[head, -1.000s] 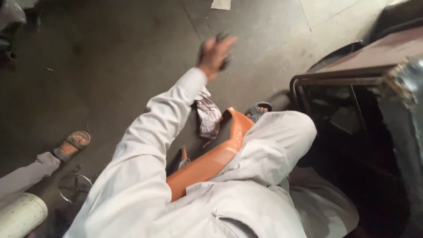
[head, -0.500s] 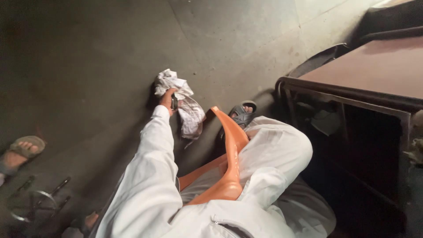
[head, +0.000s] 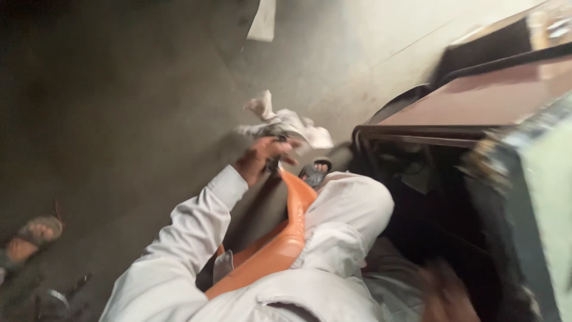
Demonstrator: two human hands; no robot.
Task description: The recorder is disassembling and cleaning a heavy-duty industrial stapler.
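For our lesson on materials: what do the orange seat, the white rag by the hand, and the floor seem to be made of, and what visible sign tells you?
Orange seat: likely moulded plastic; smooth, even colour, soft sheen along its curved edge.
White rag: cloth, probably cotton; crumpled, with limp folds, matt. The left hand is at it.
Floor: seemingly concrete; grey, dull, with a scored joint line.

The view is dim and blurred by motion. The floor (head: 119,107) is dark at left, brighter at top right. The right hand (head: 444,295) is smeared.
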